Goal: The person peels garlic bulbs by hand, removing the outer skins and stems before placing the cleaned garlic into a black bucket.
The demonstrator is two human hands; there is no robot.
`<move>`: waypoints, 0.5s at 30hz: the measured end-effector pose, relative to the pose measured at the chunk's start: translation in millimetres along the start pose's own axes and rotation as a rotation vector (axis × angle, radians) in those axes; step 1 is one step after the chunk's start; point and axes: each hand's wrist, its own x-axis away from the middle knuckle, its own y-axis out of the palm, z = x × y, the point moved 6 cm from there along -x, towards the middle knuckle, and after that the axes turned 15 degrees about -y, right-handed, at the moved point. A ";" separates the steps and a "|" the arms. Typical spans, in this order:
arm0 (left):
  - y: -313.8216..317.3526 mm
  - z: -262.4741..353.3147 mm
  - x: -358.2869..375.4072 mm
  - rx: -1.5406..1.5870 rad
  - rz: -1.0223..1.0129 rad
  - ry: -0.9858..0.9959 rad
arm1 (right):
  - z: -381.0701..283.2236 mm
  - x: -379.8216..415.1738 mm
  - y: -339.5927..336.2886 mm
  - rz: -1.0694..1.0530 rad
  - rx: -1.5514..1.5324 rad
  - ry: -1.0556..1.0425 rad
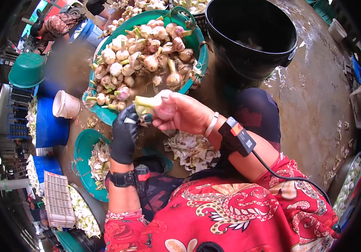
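My right hand (188,112), bare, is closed around a garlic bulb (165,107) with a pale cut stem pointing left. My left hand (123,136), in a black glove, is curled beside the stem end, touching or nearly touching it. A small whitish glint shows at its fingers, but I cannot make out what it holds. Just beyond both hands stands a green basin (204,63) heaped with garlic bulbs (142,54), roots and stems on. Below my hands is a pile of papery garlic skins (193,151).
A large black bucket (251,50) stands at the upper right. On the left are a green bowl (82,155) with peelings, a white pail (66,105), blue tubs (52,122) and a plastic crate (58,199). Another person (58,27) works at the upper left.
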 end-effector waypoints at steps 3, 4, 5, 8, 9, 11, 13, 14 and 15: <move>13.5 22.2 17.7 0.095 0.028 0.076 | -4.3 -0.7 -4.4 0.090 0.039 0.000; 18.6 23.7 23.7 0.441 0.015 -0.033 | -3.9 -1.2 -6.4 0.084 0.075 -0.016; 23.7 29.6 24.5 0.573 -0.045 -0.133 | -3.4 -1.5 -6.9 0.078 0.110 -0.033; 20.3 17.4 12.8 0.372 -0.060 -0.133 | -3.8 -1.6 0.3 0.089 0.394 -0.048; 20.1 14.0 15.5 0.418 -0.071 -0.175 | -3.4 -2.0 -1.2 0.107 0.348 -0.086; 20.9 11.9 13.0 0.383 -0.073 -0.172 | -5.6 0.4 1.0 0.132 0.488 -0.108; 23.6 9.6 13.6 0.351 -0.075 -0.173 | -19.5 4.5 9.2 0.182 0.907 -0.316; 23.8 11.0 14.5 0.325 -0.036 -0.171 | -18.7 4.4 6.0 0.183 0.910 -0.315; 23.0 13.4 15.0 0.298 0.003 -0.168 | -17.0 3.7 0.2 0.190 0.948 -0.311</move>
